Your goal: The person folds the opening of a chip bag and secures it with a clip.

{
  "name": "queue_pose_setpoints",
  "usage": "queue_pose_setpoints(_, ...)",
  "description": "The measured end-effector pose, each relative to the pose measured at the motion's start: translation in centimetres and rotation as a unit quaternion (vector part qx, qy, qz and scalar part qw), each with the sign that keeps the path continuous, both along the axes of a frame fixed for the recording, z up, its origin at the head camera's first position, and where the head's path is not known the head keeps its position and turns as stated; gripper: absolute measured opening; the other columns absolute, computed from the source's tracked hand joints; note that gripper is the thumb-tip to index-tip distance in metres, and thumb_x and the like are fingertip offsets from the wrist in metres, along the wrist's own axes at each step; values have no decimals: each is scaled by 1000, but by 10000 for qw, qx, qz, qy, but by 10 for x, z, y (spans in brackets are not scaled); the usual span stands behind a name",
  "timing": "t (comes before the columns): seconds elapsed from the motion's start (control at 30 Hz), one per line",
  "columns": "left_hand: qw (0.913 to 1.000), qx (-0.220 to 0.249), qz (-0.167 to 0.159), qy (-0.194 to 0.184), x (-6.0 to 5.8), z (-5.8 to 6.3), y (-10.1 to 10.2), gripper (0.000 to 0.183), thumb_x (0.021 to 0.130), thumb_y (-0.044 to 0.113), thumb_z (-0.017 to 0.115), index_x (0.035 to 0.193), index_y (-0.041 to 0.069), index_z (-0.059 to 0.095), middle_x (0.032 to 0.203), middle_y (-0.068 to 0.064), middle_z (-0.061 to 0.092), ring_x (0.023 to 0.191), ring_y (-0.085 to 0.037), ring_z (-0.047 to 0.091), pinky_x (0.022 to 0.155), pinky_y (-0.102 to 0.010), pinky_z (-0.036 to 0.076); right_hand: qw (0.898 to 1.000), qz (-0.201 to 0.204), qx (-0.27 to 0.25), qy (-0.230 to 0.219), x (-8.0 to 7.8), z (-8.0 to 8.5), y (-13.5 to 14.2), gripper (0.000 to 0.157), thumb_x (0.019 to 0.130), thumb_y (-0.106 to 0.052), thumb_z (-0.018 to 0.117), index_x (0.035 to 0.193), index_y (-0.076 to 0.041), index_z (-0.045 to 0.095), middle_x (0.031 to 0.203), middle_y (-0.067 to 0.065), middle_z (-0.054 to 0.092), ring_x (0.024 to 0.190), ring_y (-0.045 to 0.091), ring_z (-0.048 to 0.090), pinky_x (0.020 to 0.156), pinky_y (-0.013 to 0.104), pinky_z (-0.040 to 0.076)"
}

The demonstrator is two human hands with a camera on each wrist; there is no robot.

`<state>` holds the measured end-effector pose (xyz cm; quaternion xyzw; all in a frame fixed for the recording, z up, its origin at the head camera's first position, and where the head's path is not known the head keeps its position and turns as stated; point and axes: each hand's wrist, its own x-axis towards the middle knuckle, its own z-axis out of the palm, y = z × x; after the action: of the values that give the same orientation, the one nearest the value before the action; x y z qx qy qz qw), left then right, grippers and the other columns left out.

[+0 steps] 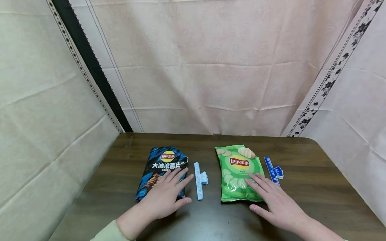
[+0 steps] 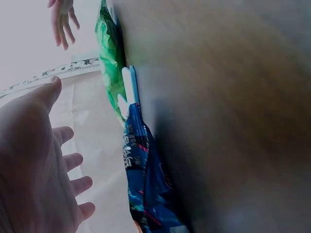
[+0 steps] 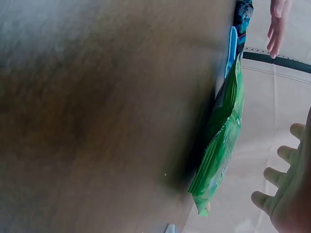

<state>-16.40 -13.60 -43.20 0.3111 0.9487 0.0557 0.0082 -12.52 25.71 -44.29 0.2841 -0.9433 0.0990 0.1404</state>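
Note:
A dark blue bag of potato chips (image 1: 159, 162) lies on the table at left, its lower right part covered from above by my left hand (image 1: 167, 194). My left fingers are spread straight, and the left wrist view shows a gap between them and the bag. To the right lies a green bag of potato chips (image 1: 238, 174). Over its lower right corner hovers my right hand (image 1: 275, 202), fingers extended and holding nothing; the right wrist view shows it apart from the bag. A light blue bag clip (image 1: 199, 180) lies between the bags. A darker blue bag clip (image 1: 272, 170) lies right of the green bag, its lower end hidden by my right hand.
The brown wooden table (image 1: 301, 160) has a rounded far right corner. Pale cloth (image 1: 211, 67) hangs behind it and along both sides. A dark strip (image 1: 93, 63) runs down the cloth at the left.

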Motion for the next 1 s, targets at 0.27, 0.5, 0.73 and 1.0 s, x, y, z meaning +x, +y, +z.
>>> queue_pose_setpoints(0.27, 10000, -33, -93, -10, -6, 9, 16, 75, 96, 66, 45, 158, 36, 17, 164, 1, 19, 150, -28, 18, 117, -52, 20, 9981, -266, -258, -483, 3, 2, -2, 65, 93, -49, 65, 150, -27, 44, 152, -2, 43, 136, 24, 44, 101, 52, 44)
queue_pose_setpoints(0.5, 9998, 47, -152, 72, -12, 17, 31, 73, 96, 69, 39, 158, 34, 23, 160, 0, 30, 145, -25, 28, 115, -50, 26, 9948, -593, -388, -734, 7, 6, -3, 58, 94, -51, 63, 145, -26, 49, 142, -1, 53, 129, 24, 51, 96, 51, 48)
queue_pose_setpoints(0.73, 9998, 191, -4, 50, -21, 25, 45, 75, 94, 73, 29, 154, 29, 35, 154, -1, 41, 140, -24, 38, 112, -50, 33, 9898, -938, -518, -938, 9, 8, -4, 51, 95, -50, 62, 135, -18, 56, 132, -1, 59, 121, 21, 56, 93, 47, 51)
queue_pose_setpoints(1.0, 9986, 425, 302, -17, -31, 35, 61, 67, 97, 66, 42, 149, 24, 46, 145, -2, 52, 133, -24, 49, 108, -50, 39, 9853, -1231, -586, -1028, 8, 8, -2, 35, 97, -45, 60, 121, -19, 63, 117, -7, 64, 102, 11, 62, 83, 41, 55)
